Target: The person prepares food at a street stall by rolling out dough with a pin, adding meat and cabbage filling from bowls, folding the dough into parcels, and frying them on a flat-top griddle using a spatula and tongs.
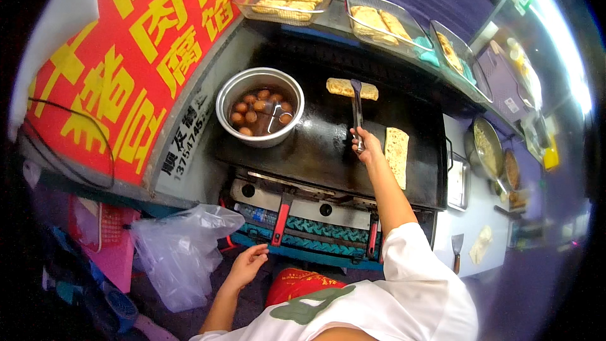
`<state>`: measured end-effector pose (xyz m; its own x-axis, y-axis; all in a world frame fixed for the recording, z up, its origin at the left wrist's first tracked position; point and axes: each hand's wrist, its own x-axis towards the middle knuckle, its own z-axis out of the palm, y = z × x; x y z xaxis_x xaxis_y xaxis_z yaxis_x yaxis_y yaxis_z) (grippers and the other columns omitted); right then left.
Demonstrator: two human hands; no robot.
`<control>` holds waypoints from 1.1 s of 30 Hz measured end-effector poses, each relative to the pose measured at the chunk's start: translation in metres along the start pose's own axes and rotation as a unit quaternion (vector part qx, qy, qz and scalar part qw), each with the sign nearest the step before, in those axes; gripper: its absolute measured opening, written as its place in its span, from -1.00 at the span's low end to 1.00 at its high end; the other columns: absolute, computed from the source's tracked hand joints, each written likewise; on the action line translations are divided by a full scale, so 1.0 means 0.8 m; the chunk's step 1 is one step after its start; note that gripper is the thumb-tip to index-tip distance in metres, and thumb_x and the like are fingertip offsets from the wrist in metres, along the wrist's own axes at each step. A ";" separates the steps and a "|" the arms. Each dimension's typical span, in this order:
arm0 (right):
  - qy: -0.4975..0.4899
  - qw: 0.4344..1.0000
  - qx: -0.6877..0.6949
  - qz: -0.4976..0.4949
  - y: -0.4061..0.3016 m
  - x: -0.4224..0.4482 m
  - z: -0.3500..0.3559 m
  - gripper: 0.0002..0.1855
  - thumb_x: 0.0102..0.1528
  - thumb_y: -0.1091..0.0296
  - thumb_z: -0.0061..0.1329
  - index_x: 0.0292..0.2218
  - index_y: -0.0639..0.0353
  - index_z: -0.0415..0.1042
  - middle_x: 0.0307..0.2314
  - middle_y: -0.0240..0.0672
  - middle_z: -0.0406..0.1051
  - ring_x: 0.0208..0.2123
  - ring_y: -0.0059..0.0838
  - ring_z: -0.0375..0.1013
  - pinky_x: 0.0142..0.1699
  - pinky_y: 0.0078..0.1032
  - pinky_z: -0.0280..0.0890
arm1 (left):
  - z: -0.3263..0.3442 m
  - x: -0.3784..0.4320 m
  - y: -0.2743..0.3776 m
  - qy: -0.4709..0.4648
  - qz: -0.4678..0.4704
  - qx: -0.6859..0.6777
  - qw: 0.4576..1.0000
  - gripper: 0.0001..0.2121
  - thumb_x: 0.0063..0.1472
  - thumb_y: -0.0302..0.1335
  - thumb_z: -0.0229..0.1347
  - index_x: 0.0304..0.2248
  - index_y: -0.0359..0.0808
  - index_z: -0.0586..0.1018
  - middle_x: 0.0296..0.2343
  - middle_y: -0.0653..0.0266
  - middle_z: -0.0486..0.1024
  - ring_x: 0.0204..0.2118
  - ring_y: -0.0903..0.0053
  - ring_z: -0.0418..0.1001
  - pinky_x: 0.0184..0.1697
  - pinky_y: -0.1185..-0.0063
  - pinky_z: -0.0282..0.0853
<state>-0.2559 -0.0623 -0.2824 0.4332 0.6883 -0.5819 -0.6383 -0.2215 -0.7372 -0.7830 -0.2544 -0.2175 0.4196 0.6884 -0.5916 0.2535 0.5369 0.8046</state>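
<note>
My right hand (365,146) grips a pair of metal tongs (357,109) above the black flat griddle (326,156). The tips of the tongs lie over a browned, folded flatbread (338,86) at the griddle's back; whether they pinch it I cannot tell. Another long flatbread (396,156) rests on the hot plate just right of my right forearm. Down in front of the griddle, my left hand (248,263) hangs with nothing in it, thumb and fingers slightly apart. It is near a red-handled tool (281,222) and a clear plastic bag (175,255).
A metal pot (260,139) of brown eggs in dark liquid stands on the griddle's left. Wire baskets (284,18) of flatbreads line the back ledge. On the right counter (468,241) are a scraper (457,251), a dough piece (481,245) and a bowl of filling (487,147).
</note>
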 end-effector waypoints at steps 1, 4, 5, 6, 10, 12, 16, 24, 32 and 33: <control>-0.003 1.000 0.013 0.003 0.000 0.001 0.003 -0.74 0.37 0.22 0.03 -0.09 0.24 0.50 -0.37 -0.36 0.53 -0.57 -0.56 0.35 -0.58 -0.56 0.26 | -0.012 0.005 0.000 -0.001 0.005 0.005 1.000 -0.60 0.41 -0.48 0.14 0.20 -0.34 0.50 0.02 0.13 0.59 -0.03 0.55 0.57 0.08 0.56 0.47; -0.016 1.000 0.009 0.020 0.009 -0.050 -0.014 -0.70 0.35 0.25 0.03 -0.03 0.29 0.46 -0.34 -0.30 0.55 -0.59 -0.58 0.36 -0.62 -0.59 0.24 | -0.036 -0.001 -0.016 -0.011 0.003 0.017 1.000 -0.59 0.41 -0.46 0.15 0.20 -0.32 0.51 0.02 0.14 0.60 -0.06 0.58 0.57 0.07 0.56 0.47; -0.025 0.999 -0.003 0.034 0.009 -0.085 -0.019 -0.68 0.34 0.26 0.03 -0.01 0.30 0.45 -0.34 -0.29 0.56 -0.60 -0.59 0.36 -0.63 -0.59 0.23 | -0.043 -0.007 -0.019 -0.010 -0.002 0.017 1.000 -0.59 0.41 -0.47 0.15 0.20 -0.33 0.50 0.02 0.14 0.60 -0.06 0.56 0.57 0.07 0.55 0.47; -0.032 0.998 -0.020 0.046 0.001 -0.133 -0.024 -0.67 0.34 0.27 0.04 0.01 0.32 0.44 -0.33 -0.27 0.56 -0.60 -0.60 0.36 -0.64 -0.60 0.22 | -0.049 -0.012 -0.021 -0.012 -0.006 0.018 1.000 -0.59 0.41 -0.47 0.15 0.20 -0.34 0.50 0.02 0.14 0.60 -0.06 0.55 0.58 0.07 0.55 0.47; -0.076 0.995 -0.058 0.032 -0.071 -0.329 -0.043 -0.58 0.31 0.30 0.04 0.09 0.38 0.40 -0.29 -0.19 0.59 -0.64 -0.63 0.38 -0.68 -0.63 0.20 | -0.059 -0.003 -0.012 -0.089 -0.021 0.030 0.995 -0.56 0.44 -0.43 0.13 0.23 -0.37 0.45 0.05 0.08 0.58 -0.12 0.50 0.62 0.04 0.54 0.50; -0.132 0.989 -0.061 0.010 -0.107 -0.392 -0.033 -0.57 0.28 0.31 0.10 0.07 0.39 0.42 -0.34 -0.22 0.59 -0.67 -0.66 0.39 -0.72 -0.65 0.20 | -0.062 0.003 -0.009 -0.123 -0.019 0.035 0.992 -0.55 0.45 -0.40 0.12 0.26 -0.36 0.43 0.06 0.06 0.57 -0.13 0.52 0.62 0.02 0.54 0.50; -0.212 0.970 -0.101 -0.071 -0.189 -0.400 0.036 -0.63 0.30 0.31 0.06 0.04 0.36 0.40 -0.34 -0.18 0.58 -0.67 -0.66 0.38 -0.71 -0.67 0.19 | -0.062 0.009 0.018 -0.145 0.001 0.052 0.988 -0.53 0.46 -0.37 0.11 0.28 -0.33 0.41 0.06 0.07 0.56 -0.14 0.53 0.62 0.00 0.54 0.51; -0.254 0.943 -0.184 -0.110 -0.344 -0.161 0.292 -0.73 0.36 0.31 -0.01 -0.03 0.29 0.36 -0.34 -0.12 0.57 -0.66 -0.66 0.34 -0.70 -0.72 0.16 | -0.102 0.003 -0.001 -0.081 0.050 0.019 0.995 -0.52 0.45 -0.39 0.12 0.28 -0.34 0.39 0.07 0.07 0.55 -0.09 0.51 0.61 0.02 0.54 0.51; -0.127 0.984 -0.124 0.017 -0.372 0.026 0.481 -0.79 0.40 0.26 -0.09 -0.11 0.24 0.35 -0.39 -0.14 0.48 -0.64 -0.63 0.24 -0.64 -0.69 0.16 | -0.113 -0.022 -0.013 0.020 -0.002 -0.056 0.998 -0.52 0.46 -0.42 0.11 0.29 -0.36 0.38 0.10 0.04 0.53 -0.04 0.47 0.60 0.07 0.52 0.49; -0.113 0.987 -0.112 0.018 -0.368 0.033 0.504 -0.79 0.40 0.25 -0.09 -0.12 0.23 0.34 -0.41 -0.14 0.46 -0.64 -0.61 0.23 -0.62 -0.68 0.16 | -0.113 -0.021 -0.011 0.031 -0.001 -0.064 0.997 -0.52 0.46 -0.41 0.11 0.29 -0.36 0.38 0.10 0.04 0.53 -0.04 0.47 0.60 0.07 0.52 0.49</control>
<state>-0.3129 0.2995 0.0576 0.2435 0.8077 -0.5370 -0.4828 -0.3792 -0.7894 -0.8710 -0.2266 -0.2190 0.3625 0.7140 -0.5989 0.1391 0.5940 0.7924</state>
